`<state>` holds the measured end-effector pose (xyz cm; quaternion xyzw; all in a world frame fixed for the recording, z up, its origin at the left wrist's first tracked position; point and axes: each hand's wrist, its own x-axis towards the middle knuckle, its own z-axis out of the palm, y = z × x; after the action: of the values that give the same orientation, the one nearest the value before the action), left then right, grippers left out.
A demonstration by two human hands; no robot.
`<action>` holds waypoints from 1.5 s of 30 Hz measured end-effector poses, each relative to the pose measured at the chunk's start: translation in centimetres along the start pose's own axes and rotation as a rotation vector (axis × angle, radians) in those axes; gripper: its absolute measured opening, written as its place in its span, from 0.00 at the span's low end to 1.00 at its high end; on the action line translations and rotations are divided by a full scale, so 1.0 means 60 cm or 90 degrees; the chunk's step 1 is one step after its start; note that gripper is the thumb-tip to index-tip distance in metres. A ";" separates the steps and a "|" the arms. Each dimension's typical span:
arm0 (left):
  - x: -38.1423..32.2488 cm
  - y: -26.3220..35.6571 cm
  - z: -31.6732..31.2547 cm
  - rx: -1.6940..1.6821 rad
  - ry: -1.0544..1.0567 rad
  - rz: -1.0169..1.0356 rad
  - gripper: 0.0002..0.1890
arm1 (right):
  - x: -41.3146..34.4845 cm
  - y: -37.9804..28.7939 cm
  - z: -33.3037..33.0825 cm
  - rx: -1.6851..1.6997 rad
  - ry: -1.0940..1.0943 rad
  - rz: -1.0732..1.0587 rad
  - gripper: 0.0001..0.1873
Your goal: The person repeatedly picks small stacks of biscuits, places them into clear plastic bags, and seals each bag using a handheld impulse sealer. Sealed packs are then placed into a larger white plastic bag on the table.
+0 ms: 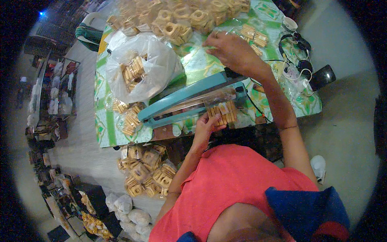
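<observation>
My left hand (207, 126) holds a clear plastic pack of stick-shaped snacks (224, 112) at the near side of a teal impulse sealer (184, 93). The pack's upper film lies over the sealer's lower bar, and the sealer's arm is raised a little above that bar. My right hand (230, 50) is above the table beyond the sealer's right end, fingers bent; whether it holds anything is unclear. Close to it lie several snack packs (255, 35). Left of the sealer, a white plastic bag (157, 69) stands with its mouth wide, showing more packs inside.
A large heap of packed ring-shaped snacks (181, 18) covers the table's far side. Headphones (284, 45), cables, a cup (289, 24) and a phone (323, 77) are along the right edge. More packs (145, 169) are below the table's near-left edge, with white bags (133, 214) close by.
</observation>
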<state>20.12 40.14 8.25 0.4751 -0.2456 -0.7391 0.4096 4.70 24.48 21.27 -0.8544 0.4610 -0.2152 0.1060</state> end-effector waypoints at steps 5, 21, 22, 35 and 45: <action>0.017 -0.005 -0.021 -0.055 0.010 0.049 0.17 | -0.026 0.051 0.060 0.097 -0.035 0.021 0.15; 0.025 -0.013 -0.027 -0.044 0.064 0.005 0.17 | -0.080 0.128 0.163 0.250 -0.149 0.184 0.16; 0.025 -0.013 -0.028 -0.033 0.072 -0.007 0.17 | -0.081 0.129 0.164 0.263 -0.151 0.185 0.16; 0.022 -0.009 -0.031 -0.048 0.049 -0.012 0.14 | -0.082 0.124 0.160 0.301 -0.161 0.191 0.16; 0.021 -0.005 -0.026 -0.042 0.052 -0.011 0.13 | -0.083 0.134 0.173 0.308 -0.167 0.196 0.16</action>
<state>21.16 39.29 6.69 0.4933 -0.1999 -0.7301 0.4286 1.14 24.02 7.69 -0.7449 0.5026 -0.1885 0.3962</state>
